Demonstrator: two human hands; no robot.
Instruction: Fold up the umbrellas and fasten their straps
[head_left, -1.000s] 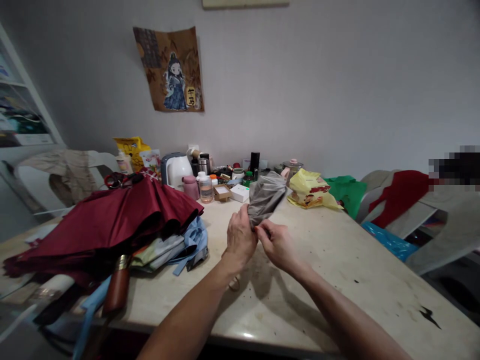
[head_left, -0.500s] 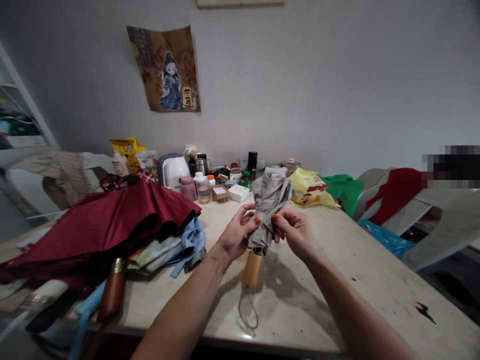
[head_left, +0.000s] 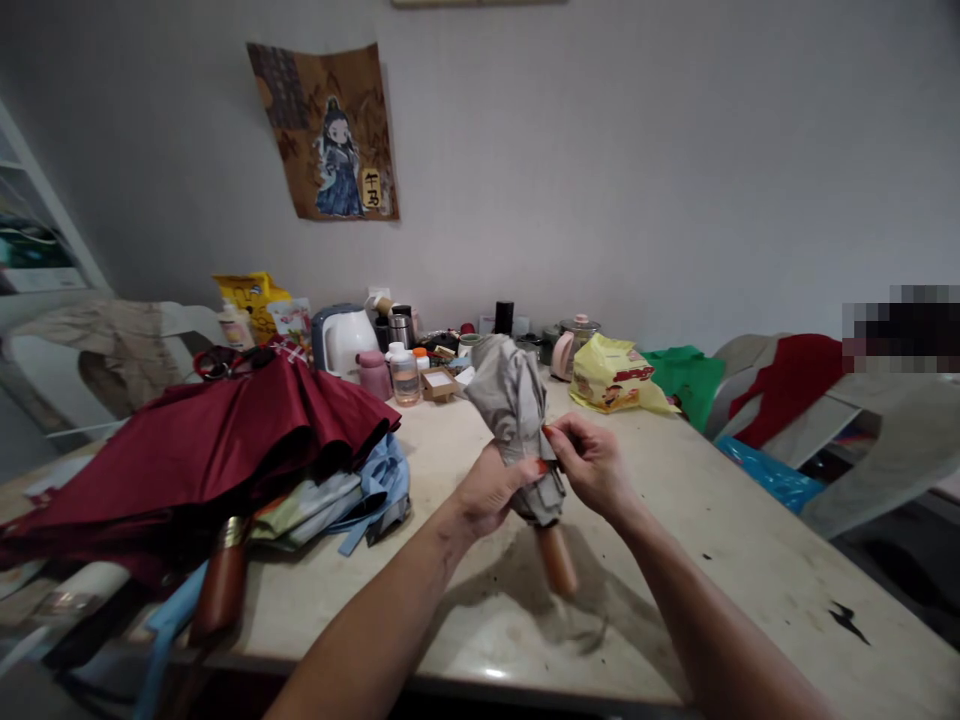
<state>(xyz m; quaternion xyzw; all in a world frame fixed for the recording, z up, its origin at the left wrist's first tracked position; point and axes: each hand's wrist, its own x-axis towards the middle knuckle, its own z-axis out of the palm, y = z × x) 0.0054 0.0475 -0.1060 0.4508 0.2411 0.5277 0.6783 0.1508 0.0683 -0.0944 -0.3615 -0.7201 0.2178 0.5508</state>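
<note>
A folded grey umbrella [head_left: 517, 400] is held over the table in front of me, its top leaning left and its wooden handle [head_left: 556, 562] pointing down to the right. My left hand [head_left: 495, 488] is wrapped round the lower canopy, with the thumb across the front and the other fingers hidden behind the cloth. On the right side of the canopy, my right hand [head_left: 589, 455] pinches an edge of the grey fabric between thumb and finger. A wrist cord [head_left: 589, 632], blurred, dangles from the handle's end.
To the left lie a dark red umbrella [head_left: 202, 455] with a brown handle [head_left: 219, 590] and a light blue folded umbrella [head_left: 382, 480]. Along the wall stand a white kettle [head_left: 346, 340], bottles and small boxes. A yellow bag [head_left: 611, 375] sits at the back right. Chairs flank the table [head_left: 720, 590].
The grey umbrella has turned, its top swinging left and its handle right. My left hand has shifted lower and wraps further round the canopy. My right hand stays at the fabric's right side.
</note>
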